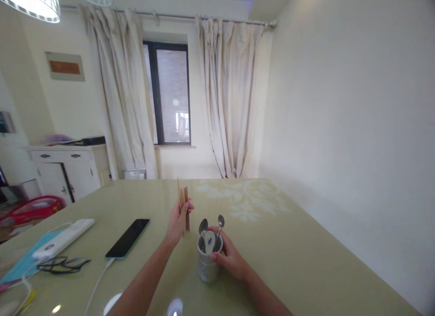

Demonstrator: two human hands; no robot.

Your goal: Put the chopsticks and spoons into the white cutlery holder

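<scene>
A bundle of brown chopsticks [186,212] stands roughly upright in my left hand [178,220], whose fingers are wrapped round it above the table. To its right and nearer to me is a pale ceramic holder [208,271] with a small dark pattern, standing on the table. My right hand [231,257] grips the holder by its right side and rim. Inside it lean two metal spoons, one spoon [203,226] at the left and another spoon [221,221] at the right, with a pale ceramic spoon [210,241] between them. The holder's lower inside is hidden.
On the glossy table [288,261], a black-screened phone [127,239] with a white cable lies to the left. Beyond it are eyeglasses [63,264], a white power strip [64,238] and a blue face mask [25,259]. A white wall [356,126] borders the right side.
</scene>
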